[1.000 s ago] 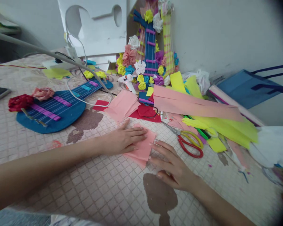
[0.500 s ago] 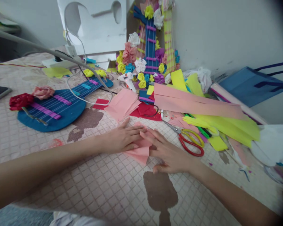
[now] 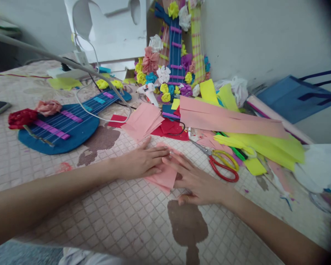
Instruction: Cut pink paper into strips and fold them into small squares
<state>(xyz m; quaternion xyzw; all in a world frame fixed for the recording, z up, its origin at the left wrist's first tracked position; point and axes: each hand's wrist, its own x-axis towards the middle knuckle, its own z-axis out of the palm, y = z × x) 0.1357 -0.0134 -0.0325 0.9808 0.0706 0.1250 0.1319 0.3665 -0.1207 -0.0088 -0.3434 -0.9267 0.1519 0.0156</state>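
Several sheets of pink paper (image 3: 165,177) lie on the quilted tablecloth (image 3: 121,217), partly covered by both hands. My left hand (image 3: 140,162) rests flat on their left side, fingers stretched to the right. From the other side my right hand (image 3: 193,178) lies on the right part of the paper, fingers spread and thumb apart. The fingertips of the two hands meet near the middle. Just behind them is a loose stack of pink squares (image 3: 143,121), partly over red paper (image 3: 171,128). Scissors (image 3: 223,162) with red and yellow handles lie right of my right hand.
At the left lies a blue paper guitar (image 3: 68,129) with red and pink flowers. A white glue gun (image 3: 149,92) stands behind the pink squares. Long pink strips (image 3: 226,117) and yellow paper (image 3: 276,147) spread on the right. A decorated blue instrument neck (image 3: 175,51) leans at the back.
The upper pink sheet's near edge, raised a little before, now lies flatter. Both hands stay almost in place, my right fingers shifting slightly left.
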